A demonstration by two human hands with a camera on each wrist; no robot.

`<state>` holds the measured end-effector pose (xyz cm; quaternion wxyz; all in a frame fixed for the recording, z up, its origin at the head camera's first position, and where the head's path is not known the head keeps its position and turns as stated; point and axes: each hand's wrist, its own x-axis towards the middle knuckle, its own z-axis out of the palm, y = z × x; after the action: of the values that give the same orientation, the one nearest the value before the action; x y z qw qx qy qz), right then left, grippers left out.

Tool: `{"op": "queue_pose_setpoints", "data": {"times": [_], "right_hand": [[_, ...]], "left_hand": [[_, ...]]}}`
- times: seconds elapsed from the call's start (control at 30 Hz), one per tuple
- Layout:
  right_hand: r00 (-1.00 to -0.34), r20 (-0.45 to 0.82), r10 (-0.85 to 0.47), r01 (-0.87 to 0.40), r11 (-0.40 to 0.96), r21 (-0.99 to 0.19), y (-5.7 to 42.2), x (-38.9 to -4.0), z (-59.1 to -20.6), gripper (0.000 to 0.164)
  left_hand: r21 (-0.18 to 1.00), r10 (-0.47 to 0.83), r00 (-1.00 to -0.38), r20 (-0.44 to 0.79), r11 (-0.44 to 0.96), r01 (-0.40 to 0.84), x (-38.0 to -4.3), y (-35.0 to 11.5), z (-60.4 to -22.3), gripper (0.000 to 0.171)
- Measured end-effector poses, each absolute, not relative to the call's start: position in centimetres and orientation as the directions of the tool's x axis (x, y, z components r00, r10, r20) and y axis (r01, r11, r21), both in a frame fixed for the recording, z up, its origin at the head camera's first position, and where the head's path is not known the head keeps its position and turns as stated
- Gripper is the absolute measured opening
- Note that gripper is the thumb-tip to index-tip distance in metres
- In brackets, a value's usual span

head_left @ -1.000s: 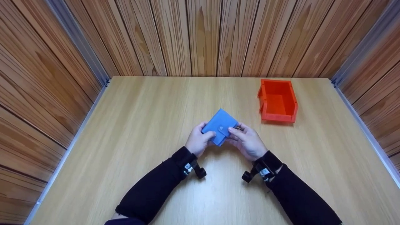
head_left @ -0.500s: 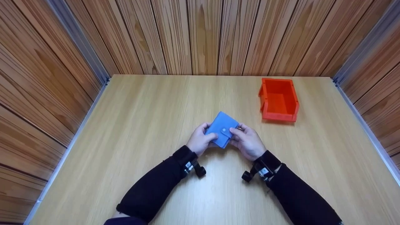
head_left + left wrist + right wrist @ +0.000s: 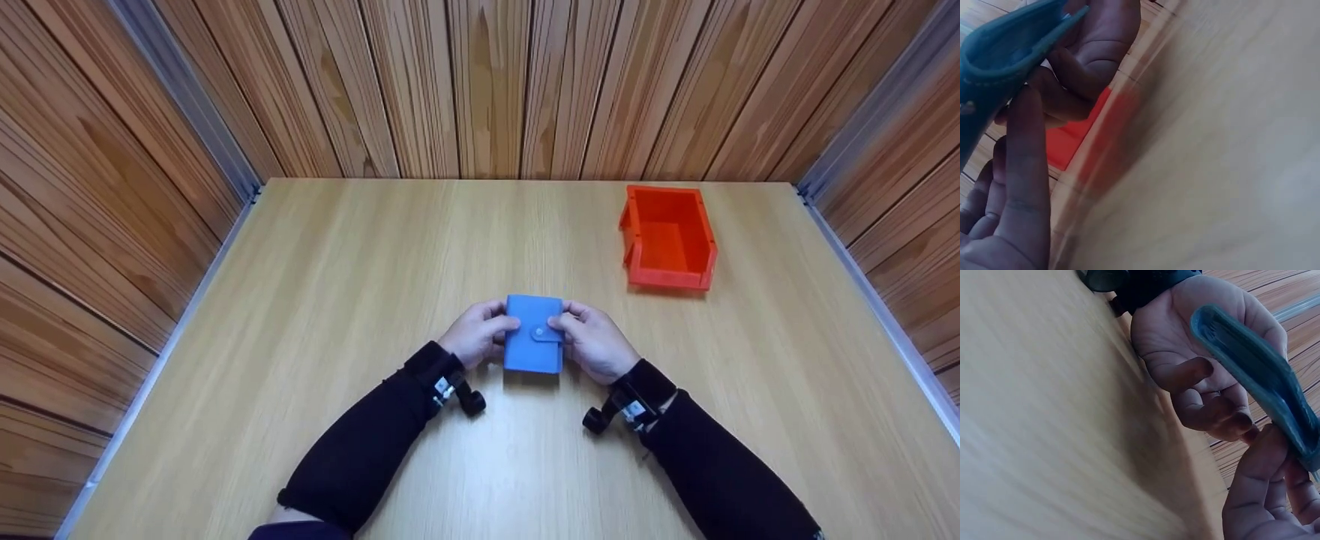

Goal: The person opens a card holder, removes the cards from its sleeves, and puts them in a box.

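A small blue wallet [image 3: 531, 354] with a snap-button strap is held upright over the table, its strap side facing up toward the head view. My left hand [image 3: 471, 334] pinches its left edge, thumb on the front. On the opposite edge my right hand [image 3: 600, 346] grips it, thumb beside the strap's button. From below, the left wrist view shows the folded end of the wallet [image 3: 1002, 59] as a narrow loop. The right wrist view has the same open-ended fold of the wallet [image 3: 1252, 377] between both hands' fingers.
An orange-red open bin [image 3: 670, 279] stands at the back right of the wooden table [image 3: 360, 255]. Wood-plank walls [image 3: 487, 90] close off the back and both sides. Each wrist carries a black strap with a small camera.
The wallet has turned from a diagonal tilt to straight up and down and come slightly closer to the body. The left hand has shifted its hold along the left edge.
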<state>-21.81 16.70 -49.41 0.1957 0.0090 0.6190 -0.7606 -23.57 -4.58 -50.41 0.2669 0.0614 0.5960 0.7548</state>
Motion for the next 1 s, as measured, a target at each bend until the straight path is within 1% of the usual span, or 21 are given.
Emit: {"op": "queue_pose_setpoints", "data": {"times": [0.23, 0.47, 0.6, 0.8, 0.9, 1.0], "right_hand": [[-0.912, -0.271, -0.307, 0.331, -0.162, -0.930, 16.5, -21.8, -49.8, 0.027], [-0.913, -0.281, -0.295, 0.334, -0.149, -0.931, 16.4, -21.9, -50.0, 0.035], [-0.913, -0.282, -0.296, 0.333, -0.139, -0.933, 16.6, -22.1, -50.1, 0.040], [-0.905, -0.281, -0.320, 0.344, -0.159, -0.926, 16.8, -22.1, -50.2, 0.045], [-0.916, -0.264, -0.301, 0.323, -0.166, -0.932, 17.2, -22.4, -50.3, 0.045], [-0.945, -0.219, -0.242, 0.259, -0.147, -0.955, 17.6, -22.7, -50.2, 0.046]], "left_hand": [[0.932, 0.465, -0.858, -0.217, -0.164, -0.324, -23.6, -4.2, -50.8, 0.046], [0.951, 0.431, -0.880, -0.197, -0.133, -0.278, -23.6, -4.2, -51.0, 0.040], [0.957, 0.420, -0.886, -0.198, -0.112, -0.267, -23.6, -4.2, -51.0, 0.042], [0.961, 0.407, -0.892, -0.198, -0.096, -0.258, -23.6, -4.3, -51.0, 0.045], [0.952, 0.399, -0.890, -0.222, -0.107, -0.285, -23.7, -4.4, -51.1, 0.045], [0.943, 0.402, -0.884, -0.239, -0.119, -0.309, -23.8, -4.4, -51.1, 0.045]]}}
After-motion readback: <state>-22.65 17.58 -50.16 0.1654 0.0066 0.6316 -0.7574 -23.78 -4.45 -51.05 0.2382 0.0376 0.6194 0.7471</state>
